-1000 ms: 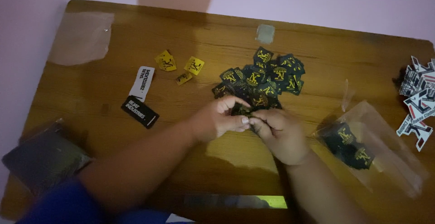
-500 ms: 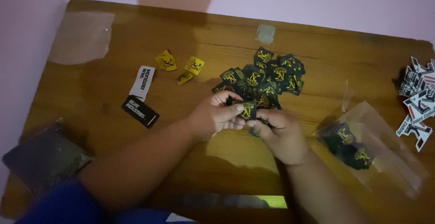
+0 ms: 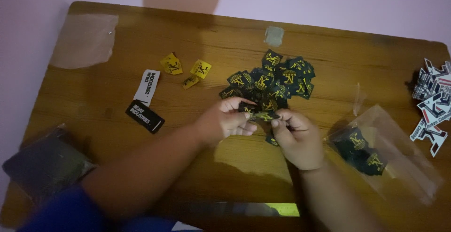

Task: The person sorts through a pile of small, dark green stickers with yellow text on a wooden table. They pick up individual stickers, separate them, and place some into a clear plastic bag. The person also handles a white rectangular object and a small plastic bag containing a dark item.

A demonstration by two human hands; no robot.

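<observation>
Your left hand and right hand meet just below the pile of dark labels on the wooden table, both pinching one small black-and-yellow label between thumb and fingertips; the light is dim, so it looks like a single label, though more may be tucked under your right fingers. To your right a clear plastic bag holds more dark labels, while three yellow tags, a white strip and a black strip lie well apart to your left.
</observation>
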